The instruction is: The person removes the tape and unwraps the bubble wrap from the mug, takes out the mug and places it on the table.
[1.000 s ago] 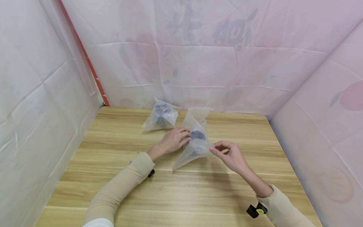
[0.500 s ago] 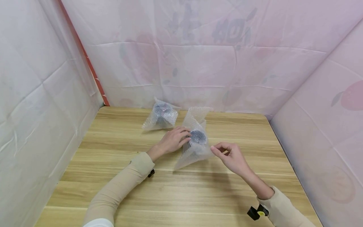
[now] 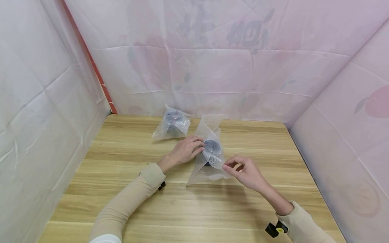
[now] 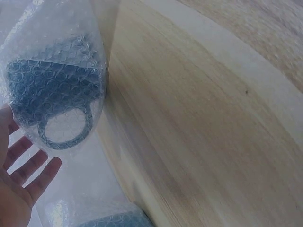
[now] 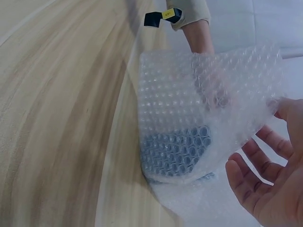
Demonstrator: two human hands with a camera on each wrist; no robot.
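While the person's left hand (image 3: 186, 149) is resting, fingers loosely spread, against a dark-blue cup with a looped handle (image 3: 211, 146) on the pale wood-grain table (image 3: 152, 209), apparently steadying it, the right hand (image 3: 247, 172) is pinching the cup's clear plastic bubble wrap (image 5: 173, 90) by its loose edge, probably controlling the flap. Bubbles are blurring the cup's outline, and film is partly covering the pinching fingertip. The left-wrist view is cutting off a second bubble-wrapped dark bundle (image 3: 173, 123).

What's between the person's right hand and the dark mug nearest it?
Bubble wrap, as the right wrist view shows: the right hand pinches its edge, and the dark mug sits inside.
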